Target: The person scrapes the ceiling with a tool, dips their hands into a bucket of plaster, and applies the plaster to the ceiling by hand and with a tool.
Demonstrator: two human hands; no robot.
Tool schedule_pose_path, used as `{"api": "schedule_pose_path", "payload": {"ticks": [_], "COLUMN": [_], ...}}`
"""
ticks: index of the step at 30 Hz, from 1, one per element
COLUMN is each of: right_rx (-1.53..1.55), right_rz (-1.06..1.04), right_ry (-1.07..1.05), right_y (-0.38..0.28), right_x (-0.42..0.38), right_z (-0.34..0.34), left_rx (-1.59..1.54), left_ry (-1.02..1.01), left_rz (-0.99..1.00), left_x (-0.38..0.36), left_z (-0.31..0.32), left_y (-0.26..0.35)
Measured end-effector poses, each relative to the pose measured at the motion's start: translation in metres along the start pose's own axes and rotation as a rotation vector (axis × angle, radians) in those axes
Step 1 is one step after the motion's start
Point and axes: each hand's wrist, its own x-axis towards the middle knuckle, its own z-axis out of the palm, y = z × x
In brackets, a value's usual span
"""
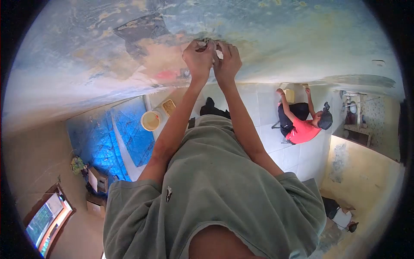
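Observation:
My left hand and my right hand are raised together against a patchy, peeling wall. The fingers of both hands are bent and pinched, with their tips meeting close to the wall surface. Whatever lies between the fingertips is too small and too covered to name. A pale spot shows through the gap between my right thumb and fingers. Around the hands the wall has bare, pinkish and grey patches where the blue-white coating is worn.
A round bucket and a tan tray stand on the floor at left, near a blue tarp. A person in a red shirt works low at the wall on the right. Another person is farther back. Boxes stand at left.

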Motion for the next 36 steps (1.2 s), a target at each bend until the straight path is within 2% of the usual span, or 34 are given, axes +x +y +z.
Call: {"api": "schedule_pose_path", "payload": {"ticks": [4,8,10,11,14,15,16,18,19,22,23,25,31,34,36], "right_rx": [0.000,-0.036,-0.063,-0.026,-0.005,-0.016,-0.017,0.029,0.023,0.024,0.024,-0.008,0.071,-0.003,0.007], "right_rz": [-0.008,0.003,0.067,0.066,0.068,0.062,0.066,0.068,0.069,0.083,0.080,0.085,0.108,0.053,0.109], "right_ry": [-0.023,-0.039,-0.101,-0.079,-0.055,-0.042,-0.050,-0.017,0.003,-0.072,-0.074,-0.058,-0.050,-0.031,-0.056], "right_y": [-0.007,0.000,-0.002,-0.001,-0.011,-0.013,-0.009,-0.002,0.000,0.001,-0.001,-0.008,-0.010,-0.017,-0.007], "right_x": [0.014,-0.002,-0.009,-0.012,0.011,0.015,0.008,0.000,-0.004,-0.002,0.004,0.008,0.005,0.018,-0.003], "right_z": [-0.008,0.002,0.003,0.002,-0.004,-0.005,-0.001,0.009,0.010,0.001,0.002,-0.002,-0.006,-0.013,-0.006], "left_rx": [-0.066,-0.010,-0.049,-0.015,0.138,0.002,0.004,-0.048,0.060,0.087,0.085,-0.092,-0.049,-0.070,-0.069], "left_ry": [0.033,-0.026,0.014,0.076,0.075,-0.001,0.001,0.040,0.075,0.080,0.083,0.036,0.061,0.059,0.034], "left_rz": [-0.001,0.060,-0.129,-0.006,0.103,-0.095,-0.103,-0.036,-0.037,0.061,0.060,-0.070,0.091,-0.012,-0.012], "left_x": [-0.002,0.008,0.001,0.001,0.010,0.010,0.006,0.002,0.003,-0.001,0.002,0.003,0.001,0.002,-0.004], "left_z": [0.001,-0.002,-0.004,-0.003,-0.003,-0.005,-0.005,-0.001,0.000,0.000,0.000,-0.001,0.000,-0.002,-0.003], "left_y": [0.018,-0.017,-0.019,-0.020,0.003,0.008,0.003,-0.002,-0.004,0.006,0.006,0.002,-0.007,0.008,-0.020]}}
